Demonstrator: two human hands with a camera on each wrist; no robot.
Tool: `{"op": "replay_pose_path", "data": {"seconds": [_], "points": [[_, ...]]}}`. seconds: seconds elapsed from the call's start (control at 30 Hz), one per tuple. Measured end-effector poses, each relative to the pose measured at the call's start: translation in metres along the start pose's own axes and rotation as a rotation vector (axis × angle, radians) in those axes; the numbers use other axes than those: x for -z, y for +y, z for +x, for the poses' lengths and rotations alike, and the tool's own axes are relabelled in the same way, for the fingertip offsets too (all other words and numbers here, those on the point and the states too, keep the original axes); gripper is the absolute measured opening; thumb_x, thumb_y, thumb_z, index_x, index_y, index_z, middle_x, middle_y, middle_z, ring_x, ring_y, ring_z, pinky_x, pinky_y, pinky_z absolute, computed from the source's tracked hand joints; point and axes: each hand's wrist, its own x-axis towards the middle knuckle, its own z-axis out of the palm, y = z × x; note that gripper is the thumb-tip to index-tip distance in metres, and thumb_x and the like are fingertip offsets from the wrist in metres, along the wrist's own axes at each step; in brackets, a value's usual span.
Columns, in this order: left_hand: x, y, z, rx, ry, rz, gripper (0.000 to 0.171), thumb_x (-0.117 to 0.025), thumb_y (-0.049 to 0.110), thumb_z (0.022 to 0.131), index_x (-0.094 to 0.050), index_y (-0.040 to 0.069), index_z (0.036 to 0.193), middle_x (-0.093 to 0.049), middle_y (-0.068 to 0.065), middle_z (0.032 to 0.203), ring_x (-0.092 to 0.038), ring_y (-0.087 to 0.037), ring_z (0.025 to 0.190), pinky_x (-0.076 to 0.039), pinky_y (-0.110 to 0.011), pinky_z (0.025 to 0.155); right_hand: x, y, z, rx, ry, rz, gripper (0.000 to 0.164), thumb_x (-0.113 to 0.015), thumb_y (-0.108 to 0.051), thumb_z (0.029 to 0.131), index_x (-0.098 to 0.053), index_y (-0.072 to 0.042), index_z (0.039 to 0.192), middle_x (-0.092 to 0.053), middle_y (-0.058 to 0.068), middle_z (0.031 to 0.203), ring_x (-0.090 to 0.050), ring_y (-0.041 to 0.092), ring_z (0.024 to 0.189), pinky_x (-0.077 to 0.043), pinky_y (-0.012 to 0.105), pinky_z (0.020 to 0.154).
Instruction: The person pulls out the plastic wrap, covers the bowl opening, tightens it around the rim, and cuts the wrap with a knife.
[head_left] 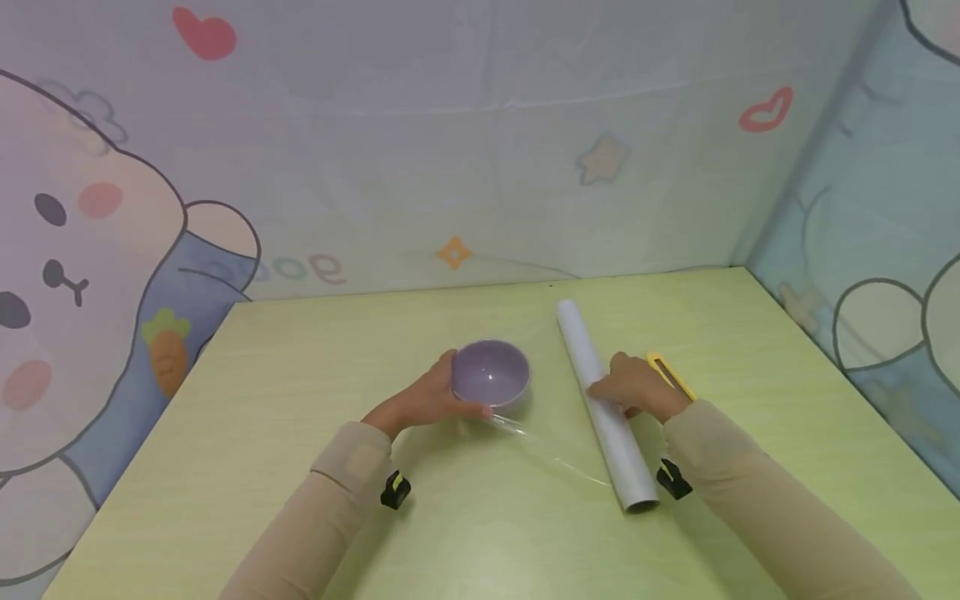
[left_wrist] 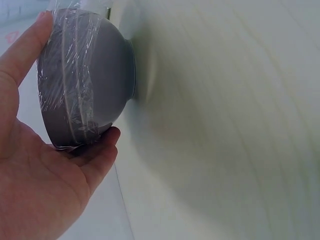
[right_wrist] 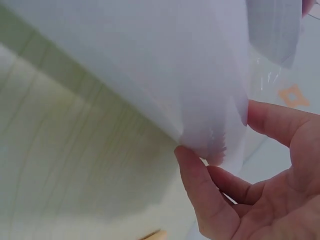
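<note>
A lilac bowl point(head_left: 491, 375) stands near the middle of the table, with clear cling film point(head_left: 510, 426) over it. My left hand point(head_left: 431, 402) holds the bowl from its left side, thumb by the near rim. In the left wrist view, wrinkled film point(left_wrist: 75, 75) clings to the bowl's outer wall point(left_wrist: 112, 70), and the fingers curve under its side. From the bowl the film stretches right to a long whitish roll point(head_left: 617, 442), lying at a slant. My right hand point(head_left: 641, 387) grips this roll, thumb and fingers on opposite sides in the right wrist view point(right_wrist: 150, 60).
A yellow utility knife point(head_left: 672, 377) lies on the table just beyond my right hand, partly hidden by it. The pale green table point(head_left: 300, 358) meets a cartoon-printed cloth point(head_left: 390, 167) at its back, with more cloth at both sides.
</note>
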Motion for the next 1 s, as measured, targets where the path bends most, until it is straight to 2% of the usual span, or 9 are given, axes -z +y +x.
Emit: {"op": "replay_pose_path", "data": {"seconds": [0.1,0.2,0.37,0.47,0.57,0.63,0.83,1.0], "points": [[0.001,0.001,-0.001,0.001,0.001,-0.005,0.096,-0.081,0.03,0.067,-0.022,0.001,0.137,-0.038,-0.016,0.132,-0.049,-0.027,0.114,-0.039,-0.041,0.097,0.0,0.003,0.0,0.014,0.006,-0.051,0.046,-0.06,-0.029,0.084,-0.041,0.007,0.105,-0.055,0.018,0.094,-0.06,0.024,0.079,-0.054,0.033,0.064],[0.001,0.002,-0.003,0.011,-0.004,-0.018,0.097,-0.081,0.029,0.067,-0.021,0.001,0.138,-0.036,-0.016,0.133,-0.048,-0.027,0.115,-0.039,-0.042,0.097,-0.001,0.01,-0.001,0.031,-0.029,-0.054,0.049,-0.057,-0.036,0.087,-0.043,0.007,0.106,-0.054,0.015,0.091,-0.059,0.022,0.078,-0.053,0.032,0.064],[0.001,0.003,-0.002,0.012,-0.024,-0.02,0.096,-0.08,0.029,0.069,-0.02,0.001,0.138,-0.036,-0.016,0.133,-0.048,-0.028,0.115,-0.04,-0.041,0.096,0.003,0.021,-0.005,0.048,-0.116,0.035,0.046,-0.048,-0.038,0.093,-0.05,0.006,0.106,-0.055,0.011,0.092,-0.056,0.02,0.082,-0.052,0.035,0.069],[0.001,0.004,-0.001,0.017,-0.022,-0.013,0.095,-0.08,0.029,0.069,-0.02,0.001,0.137,-0.037,-0.016,0.133,-0.048,-0.028,0.114,-0.04,-0.041,0.096,0.006,0.024,-0.005,0.038,-0.129,0.087,0.037,-0.047,-0.035,0.093,-0.052,0.002,0.095,-0.052,0.008,0.086,-0.053,0.019,0.082,-0.051,0.035,0.069],[0.0,0.004,-0.001,0.017,-0.019,-0.018,0.096,-0.08,0.029,0.069,-0.02,0.001,0.137,-0.036,-0.016,0.133,-0.048,-0.027,0.114,-0.04,-0.041,0.096,0.006,0.025,-0.002,0.023,-0.113,0.132,0.03,-0.05,-0.033,0.091,-0.048,-0.005,0.08,-0.045,0.004,0.077,-0.05,0.017,0.078,-0.05,0.033,0.068],[0.0,0.004,0.0,0.016,-0.019,-0.02,0.096,-0.08,0.029,0.069,-0.02,0.001,0.138,-0.036,-0.016,0.133,-0.047,-0.027,0.114,-0.04,-0.041,0.096,0.005,0.026,0.0,0.014,-0.093,0.151,0.029,-0.052,-0.032,0.089,-0.046,-0.006,0.077,-0.044,0.003,0.075,-0.05,0.017,0.077,-0.051,0.032,0.067],[0.0,0.004,0.0,0.015,-0.03,-0.026,0.094,-0.08,0.028,0.069,-0.02,0.001,0.137,-0.036,-0.016,0.133,-0.047,-0.028,0.115,-0.039,-0.042,0.097,0.004,0.024,-0.003,-0.001,-0.052,0.178,0.035,-0.058,-0.031,0.086,-0.048,0.003,0.092,-0.052,0.01,0.089,-0.059,0.022,0.085,-0.053,0.034,0.068],[0.001,0.003,0.0,0.007,-0.034,-0.016,0.095,-0.08,0.028,0.069,-0.021,0.001,0.137,-0.035,-0.016,0.133,-0.047,-0.028,0.115,-0.039,-0.042,0.097,0.005,0.023,-0.005,0.029,0.013,0.055,0.045,-0.06,-0.03,0.085,-0.052,0.01,0.102,-0.057,0.016,0.095,-0.059,0.022,0.081,-0.053,0.033,0.065]]}}
